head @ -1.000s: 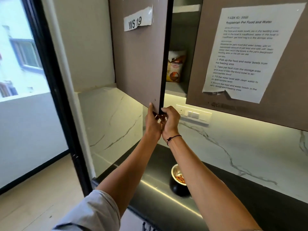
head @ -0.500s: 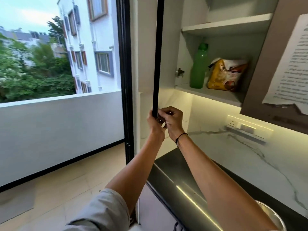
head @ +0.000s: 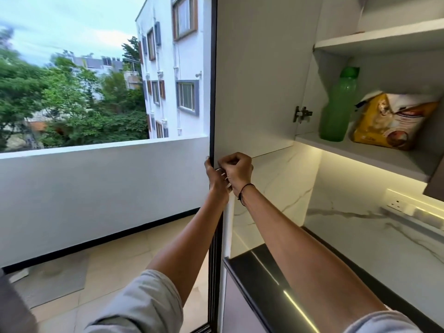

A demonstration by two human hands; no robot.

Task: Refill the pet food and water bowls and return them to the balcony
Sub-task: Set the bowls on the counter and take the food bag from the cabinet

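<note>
The upper cabinet door stands swung wide open, its white inner face toward me. My left hand and my right hand both grip its bottom corner. Inside, on the lower shelf, stand a green bottle and a yellow pet food bag, leaning to the right. No bowl is in view.
A black countertop lies below the cabinet, with a marble backsplash and a socket strip. To the left a dark door frame opens onto the tiled balcony floor with its white parapet.
The cabinet door has swung from nearly shut to wide open with both hands on its corner. My view turned left; the food bowl on the counter dropped out of sight.
</note>
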